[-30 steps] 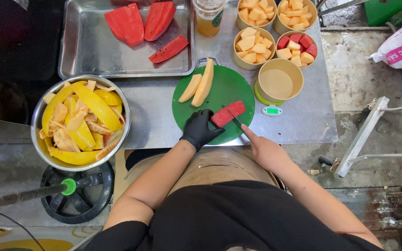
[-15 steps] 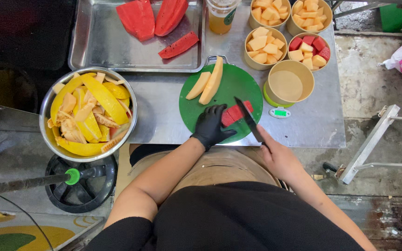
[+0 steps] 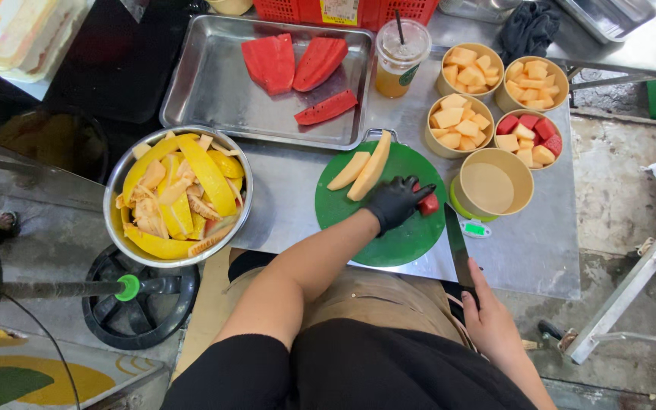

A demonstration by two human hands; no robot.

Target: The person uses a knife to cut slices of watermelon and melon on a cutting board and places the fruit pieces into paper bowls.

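Observation:
My left hand [image 3: 396, 201], in a black glove, is closed over cut red watermelon pieces [image 3: 428, 203] at the right side of a round green cutting board [image 3: 400, 244]. Most of the pieces are hidden under the glove. Two orange melon slices [image 3: 360, 171] lie at the board's far left. My bare right hand [image 3: 493, 325] grips a knife [image 3: 456, 244] off the board's right edge, near my body, blade pointing away from me. An empty paper bowl [image 3: 493, 187] stands on a small scale [image 3: 474, 227] just right of the board.
Three paper bowls of cut fruit [image 3: 471, 67] stand at the back right beside an iced drink cup [image 3: 402, 58]. A steel tray [image 3: 214, 95] holds peeled watermelon chunks [image 3: 270, 62]. A metal bowl of rinds [image 3: 179, 197] sits left; a fan base [image 3: 140, 296] is below.
My right hand has pulled the knife off the board, back toward my body. My left hand has closed over the cut watermelon pieces and shifted slightly right.

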